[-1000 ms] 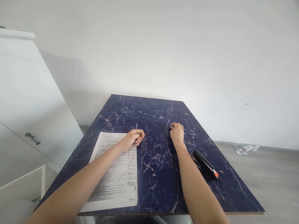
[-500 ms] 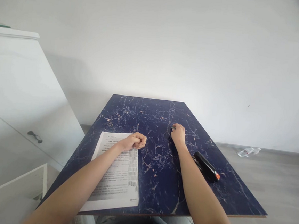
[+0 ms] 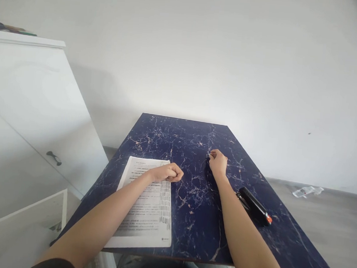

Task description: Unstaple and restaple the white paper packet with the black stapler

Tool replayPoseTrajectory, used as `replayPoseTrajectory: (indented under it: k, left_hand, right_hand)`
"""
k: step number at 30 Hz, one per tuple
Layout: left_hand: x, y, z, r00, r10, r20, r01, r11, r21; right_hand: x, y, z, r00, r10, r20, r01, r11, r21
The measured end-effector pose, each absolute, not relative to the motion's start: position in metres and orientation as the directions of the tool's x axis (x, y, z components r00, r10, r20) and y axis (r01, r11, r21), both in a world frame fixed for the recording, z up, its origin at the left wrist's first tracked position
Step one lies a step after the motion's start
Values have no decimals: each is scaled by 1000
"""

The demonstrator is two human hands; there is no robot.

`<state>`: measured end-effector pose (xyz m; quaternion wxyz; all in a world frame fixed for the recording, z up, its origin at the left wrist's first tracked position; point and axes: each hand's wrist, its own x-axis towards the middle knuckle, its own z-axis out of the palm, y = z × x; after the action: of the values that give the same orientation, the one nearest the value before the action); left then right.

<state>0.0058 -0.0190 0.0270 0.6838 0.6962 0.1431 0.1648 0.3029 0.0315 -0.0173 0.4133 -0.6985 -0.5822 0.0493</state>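
My left hand is closed in a fist at the upper right edge of a printed sheet of paper, with nothing showing in it. The sheet has lines of text and a column of dark stripes down its right side. Farther right, my right hand is above the blue marbled tabletop, its fingers pinched together. Something small and pale seems to be at its fingertips, too small to name. Beside my right forearm lies a black, long, rounded object with an orange-red end.
A white cabinet with a dark handle stands left of the table. Lower left is a white-framed bin or box. A crumpled clear plastic bottle lies on the floor at right. A pale wall rises behind the table.
The view has shifted slightly, so the table and paper sit farther right. My right hand has turned at the wrist, and its pinched fingers now show more to the left. My left fist stays by the paper.
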Motion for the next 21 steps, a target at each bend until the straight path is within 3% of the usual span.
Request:
replayPoseTrajectory:
  k: [4,7,13,21]
  left_hand:
    - [5,-16,24,922,383,59,-45,-46,998]
    - [4,-13,20,942,327,78,-61,-62,996]
    - [4,-10,17,963,259,74,-52,-91,995]
    - [3,-9,15,971,234,44,-16,-122,992]
  right_hand:
    - [264,39,-16,281,871,402,587,176,-790]
    - [215,52,-14,153,916,371,474,261,-841]
    - [113,93,-6,-172,917,359,386,398,-832]
    - [60,124,-8,-348,877,331,349,449,-823]
